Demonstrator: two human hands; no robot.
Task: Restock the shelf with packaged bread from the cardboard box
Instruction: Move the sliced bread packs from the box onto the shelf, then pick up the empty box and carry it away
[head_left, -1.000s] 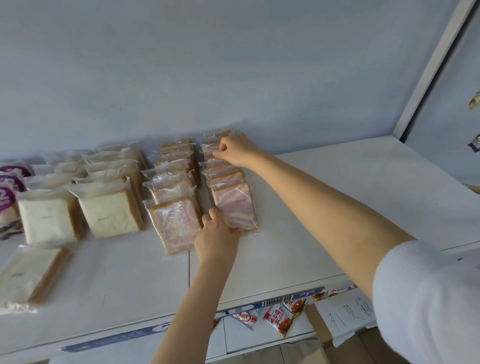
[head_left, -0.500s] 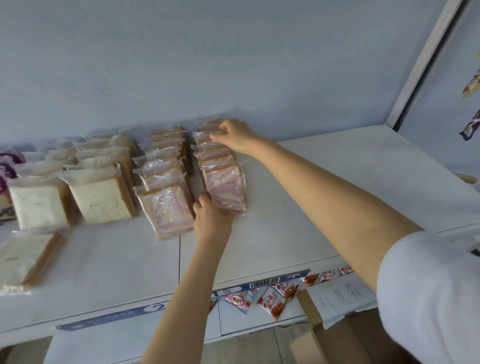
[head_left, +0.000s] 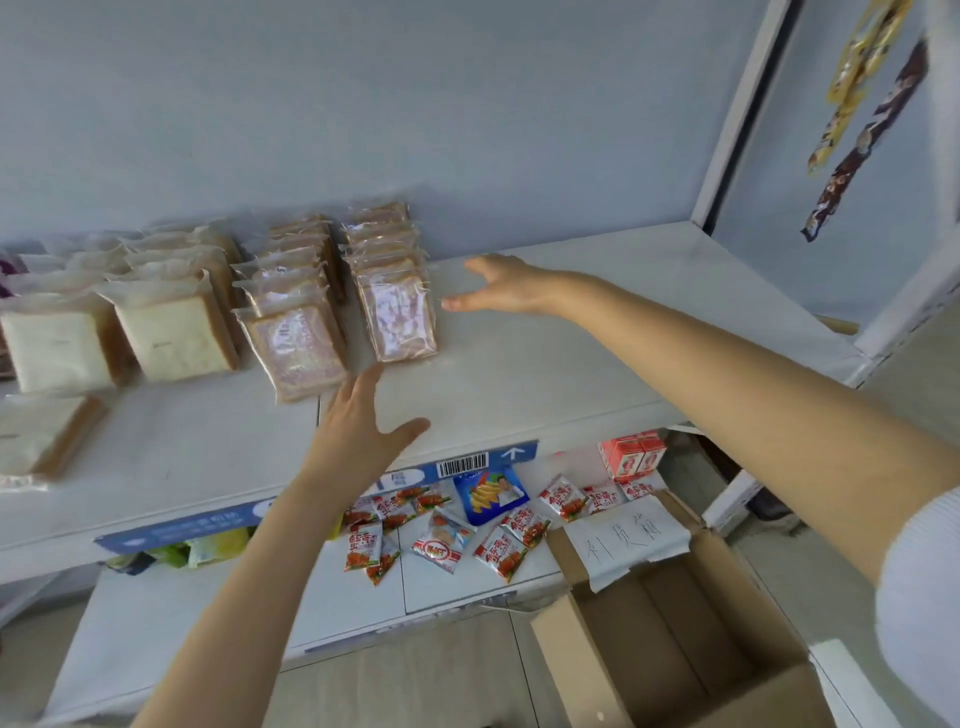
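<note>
Wide white shelf (head_left: 545, 364): bare room to the right of the stock for a fresh row. Open cardboard box (head_left: 675, 639) on the floor below, at the right, with no bread visible in the part shown, so probably worth a look deeper inside before reaching. Packaged bread (head_left: 400, 317) standing in leaning rows at the shelf's back left. Right hand (head_left: 504, 286) spread, just beside the rightmost row, holding nothing. Left hand (head_left: 358, 431) spread too, near the front packs, empty. Begin the next row flush beside the last, with the packs leaning alike.
</note>
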